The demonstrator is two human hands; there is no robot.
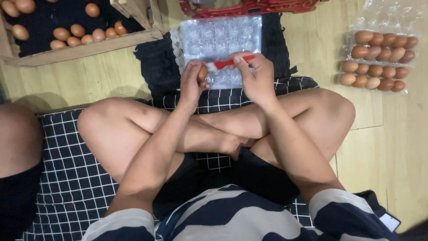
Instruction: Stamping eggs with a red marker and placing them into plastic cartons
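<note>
I sit cross-legged on a black-and-white checked mat. My left hand (192,81) holds a brown egg (202,73) upright between its fingers. My right hand (255,76) grips a small tool with a red handle (234,62) whose whitish tip points at the egg. Both hands hover over an empty clear plastic egg tray (220,38) lying open on a dark cloth just beyond my legs.
A wooden crate (80,49) with several loose brown eggs stands at the far left. Filled clear egg cartons (379,60) lie on the wooden floor at the right. A red plastic frame (249,6) lies beyond the tray. Another person's knee (18,134) is at the left.
</note>
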